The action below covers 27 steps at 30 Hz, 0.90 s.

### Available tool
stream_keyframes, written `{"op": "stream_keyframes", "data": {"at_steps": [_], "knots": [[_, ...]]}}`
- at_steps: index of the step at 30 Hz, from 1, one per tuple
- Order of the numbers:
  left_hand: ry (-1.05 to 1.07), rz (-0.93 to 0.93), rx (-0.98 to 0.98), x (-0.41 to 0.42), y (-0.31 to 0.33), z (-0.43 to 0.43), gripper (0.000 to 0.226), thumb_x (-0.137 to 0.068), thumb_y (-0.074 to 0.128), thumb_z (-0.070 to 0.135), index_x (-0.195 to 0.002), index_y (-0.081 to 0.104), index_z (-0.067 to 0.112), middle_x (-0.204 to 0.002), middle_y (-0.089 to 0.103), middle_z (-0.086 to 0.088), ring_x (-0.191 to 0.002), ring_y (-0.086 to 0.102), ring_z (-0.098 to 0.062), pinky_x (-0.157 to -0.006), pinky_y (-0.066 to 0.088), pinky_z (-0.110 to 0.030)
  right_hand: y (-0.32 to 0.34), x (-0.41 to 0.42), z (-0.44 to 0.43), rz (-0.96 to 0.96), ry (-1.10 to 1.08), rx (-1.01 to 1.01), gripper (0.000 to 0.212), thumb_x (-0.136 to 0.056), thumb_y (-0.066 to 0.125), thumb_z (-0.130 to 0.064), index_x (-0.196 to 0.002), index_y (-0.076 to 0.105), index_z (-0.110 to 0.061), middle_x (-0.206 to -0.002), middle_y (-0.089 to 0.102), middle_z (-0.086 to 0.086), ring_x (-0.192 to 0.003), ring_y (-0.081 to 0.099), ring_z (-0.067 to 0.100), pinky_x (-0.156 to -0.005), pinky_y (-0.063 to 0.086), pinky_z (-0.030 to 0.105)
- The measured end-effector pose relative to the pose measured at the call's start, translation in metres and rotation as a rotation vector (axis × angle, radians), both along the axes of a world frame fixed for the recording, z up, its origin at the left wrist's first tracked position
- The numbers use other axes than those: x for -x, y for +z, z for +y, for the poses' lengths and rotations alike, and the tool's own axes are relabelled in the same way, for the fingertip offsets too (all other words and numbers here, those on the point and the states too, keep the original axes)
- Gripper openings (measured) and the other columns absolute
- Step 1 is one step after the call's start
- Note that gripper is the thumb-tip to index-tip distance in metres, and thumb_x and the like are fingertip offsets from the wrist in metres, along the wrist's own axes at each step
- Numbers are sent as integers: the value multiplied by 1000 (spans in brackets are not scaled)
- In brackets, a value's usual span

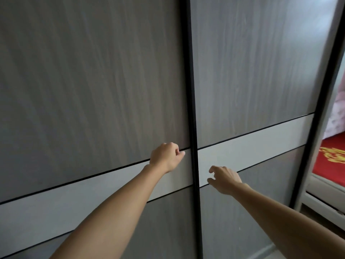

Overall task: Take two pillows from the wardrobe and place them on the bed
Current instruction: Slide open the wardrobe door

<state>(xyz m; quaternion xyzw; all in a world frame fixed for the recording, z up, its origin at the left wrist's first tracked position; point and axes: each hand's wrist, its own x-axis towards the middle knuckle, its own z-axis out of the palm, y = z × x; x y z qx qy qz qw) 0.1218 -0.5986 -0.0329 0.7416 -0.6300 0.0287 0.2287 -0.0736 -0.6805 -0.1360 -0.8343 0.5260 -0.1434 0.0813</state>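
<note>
I am facing the closed wardrobe (93, 81), both arms reaching toward the black strip (193, 128) where its two sliding doors meet. My left hand (165, 157) is curling loosely against the left door, fingertips (180, 152) touching the panel just beside the strip, gripping nothing; I judge it is seeking an edge to pull. My right hand (225, 179) is hovering half open near the right door, fingers (211, 169) bent toward the strip, holding nothing, probably readying to push that door aside. The pillows are not showing; I am assuming they are lying behind these doors. The bed (330, 161), red-covered, is peeking past the wardrobe's right side.
</note>
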Motion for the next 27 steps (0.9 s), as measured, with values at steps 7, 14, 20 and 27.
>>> {"op": "stream_keyframes", "data": {"at_steps": [7, 14, 20, 27], "knots": [[77, 18, 105, 16, 4, -85, 43, -90, 48, 49, -69, 59, 13, -78, 69, -15, -79, 63, -36, -65, 47, -35, -27, -25, -65, -12, 184, -88, 30, -90, 53, -38, -116, 55, -23, -114, 65, 6, -94, 62, 27, -68, 44, 31], [163, -78, 201, 25, -7, -115, 60, -87, 42, 62, -50, 34, 15, -52, 51, -5, -59, 54, -35, -52, 36, -33, -58, -44, -81, -1, 293, -50, 25, -86, 52, -35, -85, 58, -11, -84, 66, 11, -74, 60, 32, -62, 49, 36], [198, -105, 212, 14, -8, -107, 58, -84, 46, 59, -52, 44, 10, -48, 50, -4, -56, 53, -34, -53, 41, -32, -63, -51, -82, -23, 394, 31, 29, -88, 49, -39, -77, 57, -13, -73, 66, 7, -67, 60, 30, -62, 52, 37], [242, -116, 211, -24, -11, -69, 58, -85, 46, 57, -54, 49, 7, -43, 45, -1, -52, 52, -33, -50, 36, -31, -67, -89, -50, -69, 494, 23, 24, -89, 49, -36, -71, 46, -20, -67, 59, 3, -64, 57, 29, -58, 45, 33]]}}
